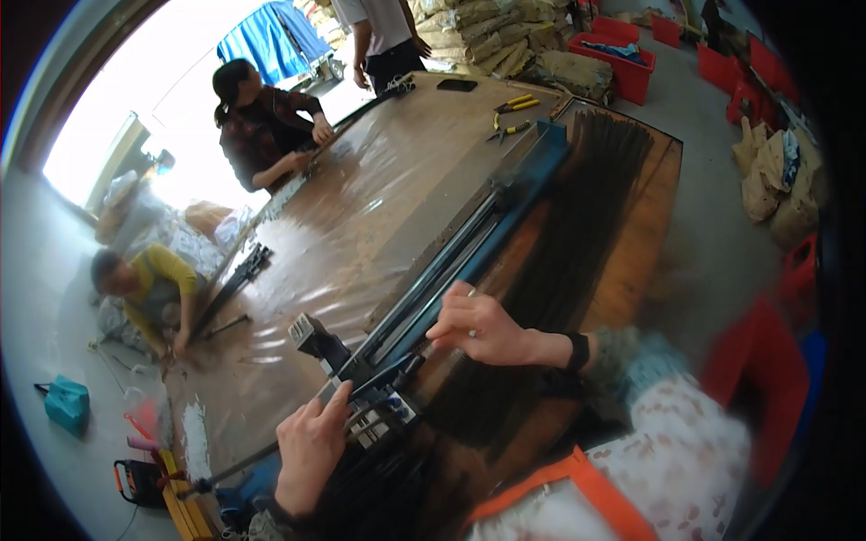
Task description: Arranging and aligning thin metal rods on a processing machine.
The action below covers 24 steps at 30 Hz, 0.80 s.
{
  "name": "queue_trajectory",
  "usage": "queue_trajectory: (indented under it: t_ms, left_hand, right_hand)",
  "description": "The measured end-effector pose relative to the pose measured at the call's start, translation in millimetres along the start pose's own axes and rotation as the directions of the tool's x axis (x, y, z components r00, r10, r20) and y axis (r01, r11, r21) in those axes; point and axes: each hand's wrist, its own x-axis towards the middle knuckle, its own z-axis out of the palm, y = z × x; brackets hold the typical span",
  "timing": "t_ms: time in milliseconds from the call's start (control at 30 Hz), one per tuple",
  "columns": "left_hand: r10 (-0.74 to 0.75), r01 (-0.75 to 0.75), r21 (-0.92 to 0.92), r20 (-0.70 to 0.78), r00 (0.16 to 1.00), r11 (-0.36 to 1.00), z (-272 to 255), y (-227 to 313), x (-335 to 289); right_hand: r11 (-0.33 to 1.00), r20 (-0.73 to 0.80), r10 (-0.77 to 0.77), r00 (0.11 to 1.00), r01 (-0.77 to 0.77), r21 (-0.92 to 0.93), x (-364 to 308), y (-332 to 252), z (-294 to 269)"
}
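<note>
A long blue metal jig (pixel 505 221) with a channel and dark rails runs diagonally across the table. At its near end sits a small metal clamping fixture (pixel 383 410). My left hand (pixel 311 442) is at that fixture, fingers curled; what they grip is hidden. A dark rod-like piece (pixel 397 368) lies between my hands along the jig. Just above the jig's right side, my right hand (pixel 483 329) is closed in a pinch, and whatever is in it is too small to make out. A thick bundle of thin dark strips (pixel 568 243) lies right of the jig.
The brown table (pixel 397 207) has yellow-handled pliers (pixel 516 105) and a phone (pixel 456 86) at its far end. Dark strips (pixel 239 275) lie at the left, where two people work; a third stands beyond. Red bins (pixel 622 68) and stacked sacks (pixel 487 36) are behind.
</note>
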Motion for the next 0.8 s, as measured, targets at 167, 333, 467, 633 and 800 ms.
queue_trajectory:
  t_ms: [167,333,467,633,800]
  left_hand:
    - [0.113,-0.111,0.023,-0.093,0.989,0.994,14.2,-1.8,8.6]
    - [0.092,-0.093,0.0,-0.059,0.994,0.996,20.5,-13.8,-4.3]
    - [0.058,-0.055,0.02,-0.164,0.985,0.998,21.3,-32.3,-12.1]
    - [-0.097,0.234,0.217,-0.502,0.859,0.948,-34.7,-117.4,-62.8]
    - [-0.316,0.365,0.019,-0.458,0.831,0.931,-34.4,-113.1,-78.0]
  right_hand:
    - [0.92,-0.017,-0.263,0.965,0.245,-0.305,2.1,-10.9,5.3]
    - [0.947,0.023,-0.185,0.982,0.185,-0.262,-10.8,13.5,9.4]
    - [0.734,-0.024,-0.429,0.903,0.333,-0.592,3.8,30.7,23.7]
    - [0.899,-0.028,-0.032,0.999,0.017,-0.437,4.9,69.7,4.9]
    - [0.941,0.391,0.171,0.904,-0.268,0.208,75.3,31.4,99.5]
